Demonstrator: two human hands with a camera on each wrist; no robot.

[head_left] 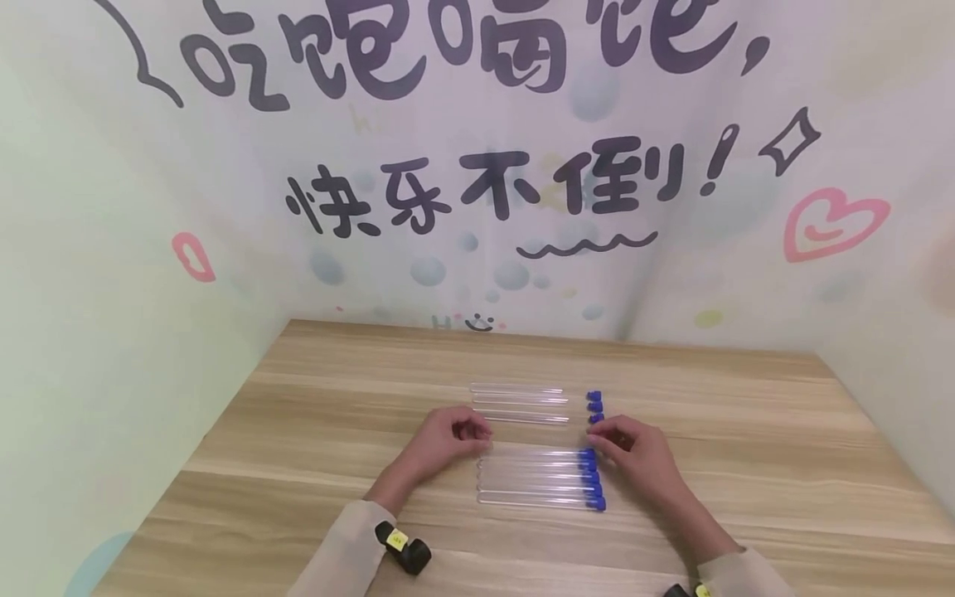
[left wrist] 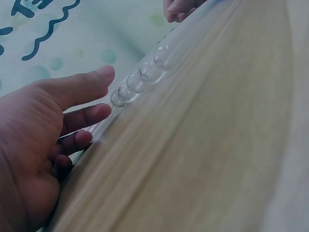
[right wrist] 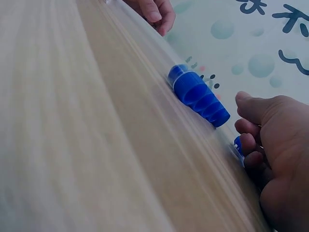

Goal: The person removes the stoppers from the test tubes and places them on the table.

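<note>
Clear test tubes with blue caps (head_left: 533, 498) lie side by side in a row on the table, rounded ends to the left. My left hand (head_left: 446, 438) is beside those rounded ends (left wrist: 149, 72), thumb and fingers parted with nothing between them. At the capped end is my right hand (head_left: 640, 452), its fingers loosely bent and holding nothing. In the right wrist view the blue caps (right wrist: 200, 96) line up just beyond its fingertips. Farther back lie several uncapped clear tubes (head_left: 520, 401), and to their right a short column of loose blue caps (head_left: 594, 406).
The wood-grain table (head_left: 298, 464) ends at a printed cloth backdrop (head_left: 418, 290) behind and at the sides. A black wrist camera (head_left: 406, 551) is strapped over the left sleeve (head_left: 343, 547). Another sits at the right sleeve, partly cut off by the frame.
</note>
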